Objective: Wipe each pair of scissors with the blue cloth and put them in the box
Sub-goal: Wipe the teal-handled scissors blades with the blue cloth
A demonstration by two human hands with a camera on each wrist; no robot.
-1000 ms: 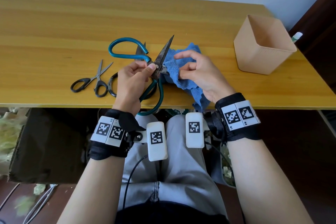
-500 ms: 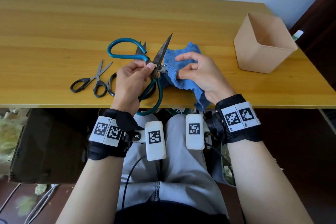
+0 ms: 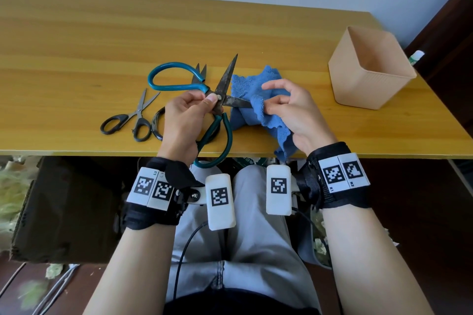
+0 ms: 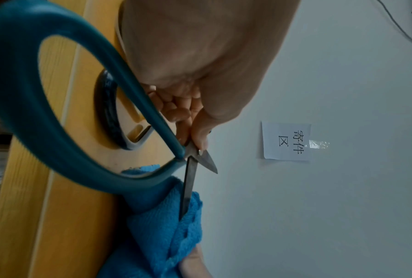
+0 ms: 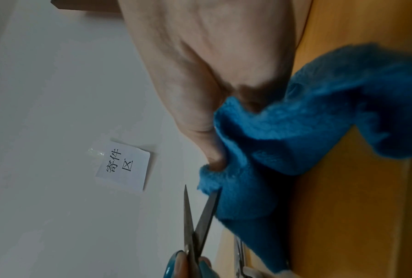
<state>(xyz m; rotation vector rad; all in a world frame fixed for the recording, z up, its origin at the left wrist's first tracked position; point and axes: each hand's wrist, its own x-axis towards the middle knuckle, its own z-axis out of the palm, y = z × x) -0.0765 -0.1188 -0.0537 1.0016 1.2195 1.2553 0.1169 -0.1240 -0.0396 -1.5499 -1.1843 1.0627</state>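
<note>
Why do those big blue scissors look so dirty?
The open blades of the teal-handled scissors look dark and blotchy, maybe rust or grime. The left hand holds them at the pivot; the right hand wraps the blue cloth round one blade.

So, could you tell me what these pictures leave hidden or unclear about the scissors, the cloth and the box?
- Teal-handled scissors: in the head view the blue cloth wraps the tip of one blade.
- Third pair behind them: only its tips and a dark handle loop show; the left hand covers the rest.
- Box: its near wall hides the floor, so contents cannot be told.
- Right hand: its fingertips are buried in cloth in the right wrist view.
</note>
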